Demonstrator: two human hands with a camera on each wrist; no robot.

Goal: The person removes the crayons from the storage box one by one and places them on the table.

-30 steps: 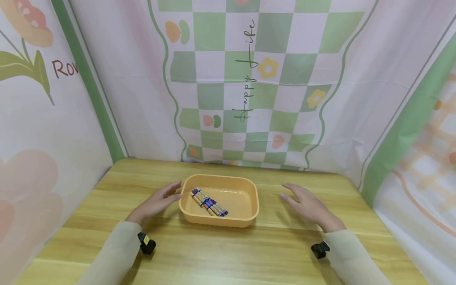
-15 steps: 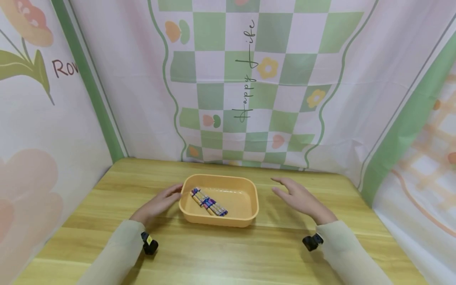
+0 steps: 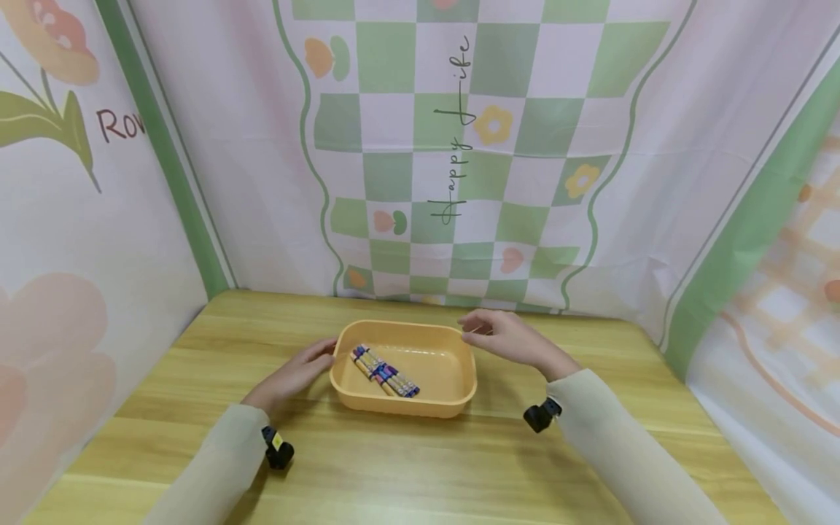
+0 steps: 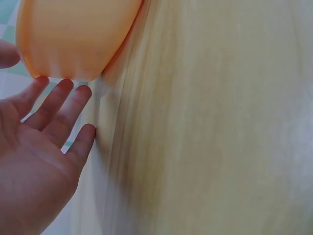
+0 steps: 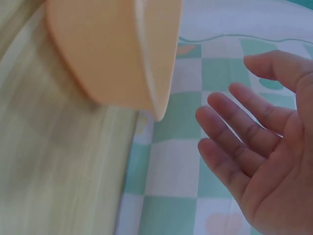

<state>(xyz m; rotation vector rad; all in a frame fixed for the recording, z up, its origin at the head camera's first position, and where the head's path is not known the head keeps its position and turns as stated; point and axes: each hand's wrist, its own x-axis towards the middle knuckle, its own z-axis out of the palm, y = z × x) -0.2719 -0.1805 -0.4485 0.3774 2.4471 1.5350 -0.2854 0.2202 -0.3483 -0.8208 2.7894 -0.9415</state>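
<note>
An orange-yellow plastic basin sits on the table, with several crayons in paper wrappers lying slantwise in its left half. At the basin's left end is my left hand, its fingers extended. The left wrist view has its fingertips at the basin's end wall, seemingly touching it, with the thumb partly cut off by the frame. My right hand hovers by the back right corner of the rim, holding nothing. In the right wrist view its relaxed, spread fingers are apart from the basin.
The wood-grain table extends around the basin on all sides. Behind it hangs a green-and-white checkered curtain, and printed fabric flanks both sides. A small black camera is worn on the left wrist, another camera on the right.
My right hand has moved left and slightly up, from well beside the basin to its back right rim. The left hand has edged right against the basin's end. Basin and crayons look almost unmoved.
</note>
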